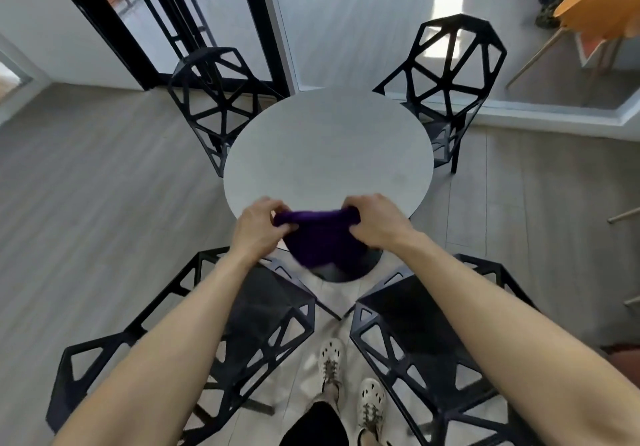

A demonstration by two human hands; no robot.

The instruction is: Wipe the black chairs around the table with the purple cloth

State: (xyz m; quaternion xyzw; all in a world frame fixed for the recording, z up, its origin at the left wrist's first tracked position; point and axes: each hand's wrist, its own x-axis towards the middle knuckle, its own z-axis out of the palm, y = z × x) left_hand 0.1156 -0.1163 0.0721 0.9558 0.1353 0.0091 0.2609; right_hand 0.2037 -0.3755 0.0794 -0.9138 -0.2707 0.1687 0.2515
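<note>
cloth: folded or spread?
Partly spread, not flat: left hand and right hand hold the cloth by its top edge, stretched between them; the rest hangs loose, blurred.

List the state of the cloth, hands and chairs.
purple cloth: held up, stretched between both hands
left hand: gripping cloth's left end
right hand: gripping cloth's right end
far left chair: upright, untouched
far right chair: upright, untouched
near left chair: upright, untouched
near right chair: upright, untouched

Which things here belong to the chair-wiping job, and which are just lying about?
Job: purple cloth, gripped by left hand and right hand; far-left chair, far-right chair, near-left chair, near-right chair.
Lying about: round table, orange chair.
</note>
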